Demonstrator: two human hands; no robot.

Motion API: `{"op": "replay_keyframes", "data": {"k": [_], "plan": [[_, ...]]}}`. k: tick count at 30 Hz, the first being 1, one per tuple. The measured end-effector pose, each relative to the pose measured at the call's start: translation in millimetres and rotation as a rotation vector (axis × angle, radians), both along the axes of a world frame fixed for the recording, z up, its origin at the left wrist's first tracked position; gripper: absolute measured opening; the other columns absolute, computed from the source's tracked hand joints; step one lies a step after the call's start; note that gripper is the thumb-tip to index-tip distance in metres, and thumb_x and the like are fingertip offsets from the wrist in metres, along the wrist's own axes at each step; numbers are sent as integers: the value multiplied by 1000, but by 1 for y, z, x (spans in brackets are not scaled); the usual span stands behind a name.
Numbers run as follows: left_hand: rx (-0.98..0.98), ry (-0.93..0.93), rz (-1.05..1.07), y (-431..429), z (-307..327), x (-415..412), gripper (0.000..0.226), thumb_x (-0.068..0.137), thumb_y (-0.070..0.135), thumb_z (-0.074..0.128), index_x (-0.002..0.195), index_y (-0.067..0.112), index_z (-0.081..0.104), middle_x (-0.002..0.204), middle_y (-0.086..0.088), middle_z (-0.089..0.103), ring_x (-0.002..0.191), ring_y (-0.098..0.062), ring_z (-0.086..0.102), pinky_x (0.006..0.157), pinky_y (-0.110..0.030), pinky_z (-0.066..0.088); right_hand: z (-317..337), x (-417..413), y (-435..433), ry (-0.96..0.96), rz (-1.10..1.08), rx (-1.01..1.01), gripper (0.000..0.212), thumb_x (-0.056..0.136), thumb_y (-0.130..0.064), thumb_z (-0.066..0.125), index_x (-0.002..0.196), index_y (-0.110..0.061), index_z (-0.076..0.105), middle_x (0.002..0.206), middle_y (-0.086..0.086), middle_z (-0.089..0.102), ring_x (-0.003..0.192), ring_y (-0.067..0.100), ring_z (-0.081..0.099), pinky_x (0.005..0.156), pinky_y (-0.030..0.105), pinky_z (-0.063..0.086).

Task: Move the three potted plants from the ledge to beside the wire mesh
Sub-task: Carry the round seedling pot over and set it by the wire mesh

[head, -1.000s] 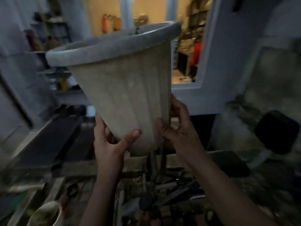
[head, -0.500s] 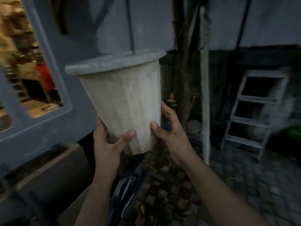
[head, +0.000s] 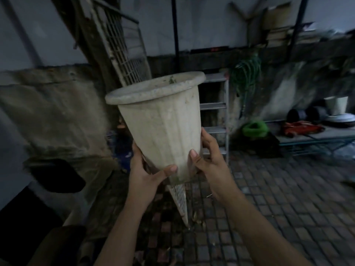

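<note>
A tall off-white ribbed plant pot (head: 163, 127) with a wide rim is held up in front of me, tilted slightly left. My left hand (head: 144, 169) grips its base from the left, thumb across the front. My right hand (head: 209, 160) grips the base from the right. Only a small green speck of plant shows at the rim. The wire mesh panel (head: 124, 48) leans against the wall behind the pot, and its lower corner (head: 180, 200) reaches the paving below my hands.
A metal stepladder (head: 217, 108) stands against the wall just right of the pot. Coiled green hose (head: 253, 129) lies on the ground beyond it. A low bench (head: 315, 137) at right carries pots and a red tool. Brick paving (head: 269, 198) covers the floor. A dark object (head: 57, 175) sits at left.
The view has swung right, from the lit window and ledge to the back wall with the mesh and ladder. Both hands keep the same grip on the pot.
</note>
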State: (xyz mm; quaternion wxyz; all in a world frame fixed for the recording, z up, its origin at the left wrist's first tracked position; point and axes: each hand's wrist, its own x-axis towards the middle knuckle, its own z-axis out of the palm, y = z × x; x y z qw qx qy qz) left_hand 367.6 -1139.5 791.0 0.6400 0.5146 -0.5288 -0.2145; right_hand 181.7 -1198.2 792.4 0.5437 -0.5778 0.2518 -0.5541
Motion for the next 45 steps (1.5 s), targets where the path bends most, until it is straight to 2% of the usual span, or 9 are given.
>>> {"op": "replay_keyframes", "data": {"k": [10,18,23,29,31,34,37,40,45], "plan": [[40,104,-156,-194,-18,-77,112,51,41,97,144,61,39,134,40,56,120,22,54,97,-24,58,-24,-73,-165,11,-174,74,72,89,-30,71,152,-39,37,157,-11,42,140,17,50,100,57,55],[47,212,-170,-363,-68,-73,98,70,60,87,154,46,38,150,21,55,138,-9,55,107,-53,54,-70,-68,-327,16,-221,177,61,89,-36,75,144,-41,50,149,-8,54,125,11,64,93,53,60],[66,288,-183,-492,-115,-66,97,70,56,89,153,46,39,153,17,53,141,-14,53,109,-53,52,-104,-63,-454,27,-231,261,62,86,-32,78,142,-39,53,151,-1,51,131,24,60,90,59,60],[151,362,-123,-611,-158,-77,103,64,53,92,153,42,40,156,12,50,144,-20,50,110,-56,51,-149,-71,-578,49,-209,349,56,90,-35,75,141,-37,52,147,-9,54,125,13,64,92,58,59],[188,367,-101,-644,-176,-81,105,62,51,93,152,41,41,153,17,52,142,-17,52,110,-55,51,-171,-76,-615,81,-188,380,56,92,-38,72,143,-36,50,132,-20,65,118,13,68,93,63,57],[223,415,-30,-698,-226,-84,98,58,35,93,146,37,48,143,20,60,130,-11,62,102,-57,56,-216,-84,-670,128,-103,361,62,89,-45,75,144,-37,47,131,-24,64,117,12,68,88,56,60],[221,461,78,-753,-297,-94,94,51,26,92,136,30,53,144,6,61,130,-24,62,93,-60,59,-286,-91,-732,110,-53,416,68,82,-49,81,142,-42,50,143,0,60,117,22,68,82,38,62],[192,504,212,-803,-384,-110,95,43,22,90,131,25,54,145,-7,59,130,-34,60,82,-43,62,-380,-91,-793,73,-3,422,73,82,-46,76,147,-34,45,152,-1,51,134,22,57,97,46,58],[167,569,312,-859,-554,-106,101,49,15,83,141,6,45,148,-24,54,133,-48,54,100,-77,45,-556,-76,-867,115,85,387,57,88,-40,74,138,-42,46,147,-24,50,140,14,50,107,49,52]]}}
